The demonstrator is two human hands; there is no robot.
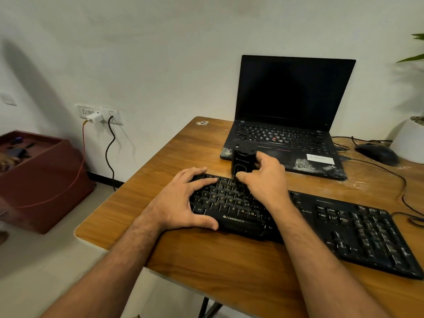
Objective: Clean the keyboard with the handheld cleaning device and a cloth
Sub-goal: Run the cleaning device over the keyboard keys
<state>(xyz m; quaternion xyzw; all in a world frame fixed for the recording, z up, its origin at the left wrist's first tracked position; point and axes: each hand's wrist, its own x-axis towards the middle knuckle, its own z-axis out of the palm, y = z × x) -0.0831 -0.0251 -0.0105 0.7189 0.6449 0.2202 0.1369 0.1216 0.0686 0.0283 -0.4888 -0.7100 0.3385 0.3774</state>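
A black keyboard lies slantwise across the wooden table. My left hand rests on the keyboard's left end, fingers spread over the keys and thumb along its front edge. My right hand grips a small black handheld cleaning device, which stands upright on the top rows of keys. No cloth is in view.
An open black laptop with a dusty palm rest stands behind the keyboard. A black mouse and its cables lie at the right, beside a white plant pot. A red-brown box sits on the floor at left, below wall sockets.
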